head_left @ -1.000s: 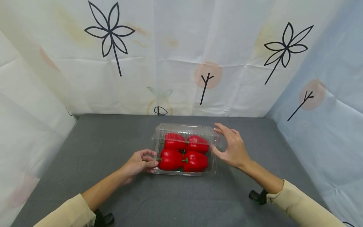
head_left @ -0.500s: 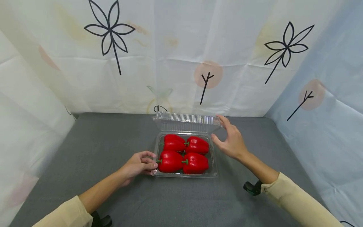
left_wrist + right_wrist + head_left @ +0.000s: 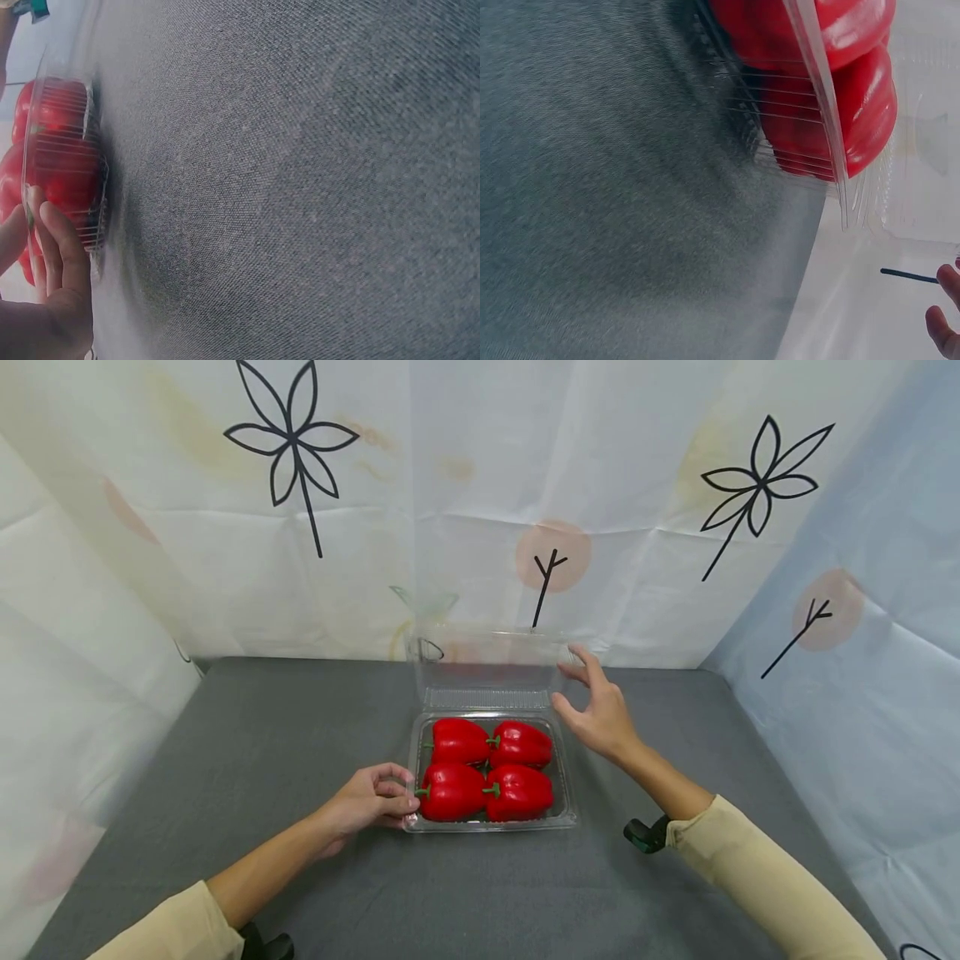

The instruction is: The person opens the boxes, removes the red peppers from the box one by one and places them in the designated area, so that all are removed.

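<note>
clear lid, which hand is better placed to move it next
Likely the right hand: its fingers are at the right edge of the raised clear lid. The left hand pinches the left rim of the clear tray, apart from the lid.

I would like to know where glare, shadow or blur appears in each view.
Head view: small glints on the red peppers, and the clear lid looks faint before the pale backdrop; left wrist view: soft shadow on the grey table beside the tray; right wrist view: white glare on the peppers, the table's weave softly blurred.
</note>
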`<state>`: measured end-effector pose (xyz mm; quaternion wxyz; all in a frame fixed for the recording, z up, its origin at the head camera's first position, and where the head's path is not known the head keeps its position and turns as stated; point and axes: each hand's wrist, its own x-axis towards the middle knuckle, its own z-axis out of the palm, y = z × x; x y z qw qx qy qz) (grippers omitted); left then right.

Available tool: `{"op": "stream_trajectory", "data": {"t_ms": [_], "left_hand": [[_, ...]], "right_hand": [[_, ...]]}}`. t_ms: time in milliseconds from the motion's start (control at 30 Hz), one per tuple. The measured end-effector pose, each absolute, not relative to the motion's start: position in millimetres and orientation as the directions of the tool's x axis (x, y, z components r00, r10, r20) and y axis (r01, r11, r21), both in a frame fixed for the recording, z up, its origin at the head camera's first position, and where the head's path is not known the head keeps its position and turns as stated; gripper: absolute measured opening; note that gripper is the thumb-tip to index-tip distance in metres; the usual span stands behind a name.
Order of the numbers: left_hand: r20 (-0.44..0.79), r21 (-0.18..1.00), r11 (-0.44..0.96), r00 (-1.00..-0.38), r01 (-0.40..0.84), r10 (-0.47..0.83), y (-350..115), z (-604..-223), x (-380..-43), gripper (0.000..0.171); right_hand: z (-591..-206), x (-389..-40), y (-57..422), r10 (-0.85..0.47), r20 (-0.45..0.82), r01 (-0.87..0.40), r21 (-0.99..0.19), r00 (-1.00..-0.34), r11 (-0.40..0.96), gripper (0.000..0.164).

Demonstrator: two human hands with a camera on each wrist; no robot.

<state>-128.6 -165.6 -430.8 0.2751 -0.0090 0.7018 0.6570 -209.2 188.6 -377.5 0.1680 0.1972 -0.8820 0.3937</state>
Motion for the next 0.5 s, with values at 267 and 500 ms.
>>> {"op": "stream_trajectory", "data": {"t_ms": [267,500], "left_hand": [[-0.379,0.925,0.128,-0.834,-0.358,0.401,-167,-431,-126,0.041],[-0.376,0.925,0.123,-0.828,-0.358,0.416,-168,-430,-124,0.041]], "right_hand": [[-384,-221,182,-0.218,0.404,-0.452,-0.686,-0.888,0.57,0.068],[-391,-229,175,-0.201,0.327,-0.382,-0.727,-0.923,0.571,0.078]]}}
